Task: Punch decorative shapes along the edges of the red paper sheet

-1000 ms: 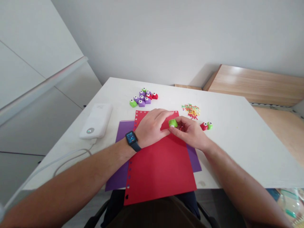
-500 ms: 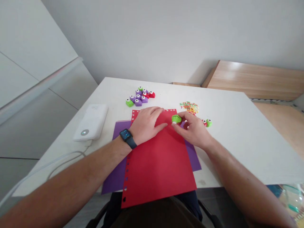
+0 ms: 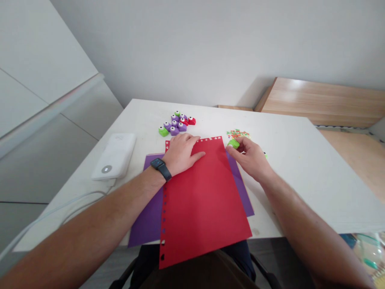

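A red paper sheet [image 3: 201, 196] with punched holes along its left and top edges lies over a purple sheet [image 3: 147, 220] on the white table [image 3: 300, 160]. My left hand [image 3: 182, 152], with a dark watch on the wrist, rests flat and open on the red sheet's top left part. My right hand [image 3: 251, 156] pinches a small green paper punch [image 3: 233, 143] just off the sheet's top right corner, beside a little heap of coloured paper bits [image 3: 239, 133].
A cluster of several purple, green and red punches [image 3: 177, 123] sits at the back of the table. A white power bank [image 3: 116, 155] with a cable [image 3: 69, 208] lies at the left. A wooden surface [image 3: 325, 100] stands at the back right.
My right hand carried the green punch off the red sheet's top edge, to the right toward the paper bits. The left hand slid slightly left on the sheet.
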The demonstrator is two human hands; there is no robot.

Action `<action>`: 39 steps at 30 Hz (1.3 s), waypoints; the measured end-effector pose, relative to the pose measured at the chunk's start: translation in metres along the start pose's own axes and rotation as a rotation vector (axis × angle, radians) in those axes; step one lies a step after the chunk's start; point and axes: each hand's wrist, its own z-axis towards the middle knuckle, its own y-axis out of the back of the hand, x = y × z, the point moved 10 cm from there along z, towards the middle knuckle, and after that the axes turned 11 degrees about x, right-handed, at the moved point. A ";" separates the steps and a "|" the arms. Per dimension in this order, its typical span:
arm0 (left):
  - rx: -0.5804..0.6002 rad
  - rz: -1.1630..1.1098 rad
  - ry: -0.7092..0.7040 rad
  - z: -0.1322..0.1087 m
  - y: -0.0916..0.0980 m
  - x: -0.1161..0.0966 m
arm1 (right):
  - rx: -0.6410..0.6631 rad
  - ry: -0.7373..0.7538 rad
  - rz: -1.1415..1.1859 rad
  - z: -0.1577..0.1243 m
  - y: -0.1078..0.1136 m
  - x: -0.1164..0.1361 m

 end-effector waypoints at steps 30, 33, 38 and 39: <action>0.022 -0.380 0.013 -0.011 0.014 0.000 | 0.056 0.002 0.038 -0.003 -0.001 -0.008; 0.029 -0.404 -0.027 -0.011 0.018 -0.005 | 0.081 0.006 0.080 -0.004 -0.003 -0.007; 0.034 -0.404 -0.092 -0.011 0.027 -0.005 | 0.108 0.025 0.146 -0.005 -0.004 -0.003; 0.039 -0.405 -0.100 -0.011 0.029 -0.005 | 0.117 0.025 0.154 -0.005 -0.004 -0.002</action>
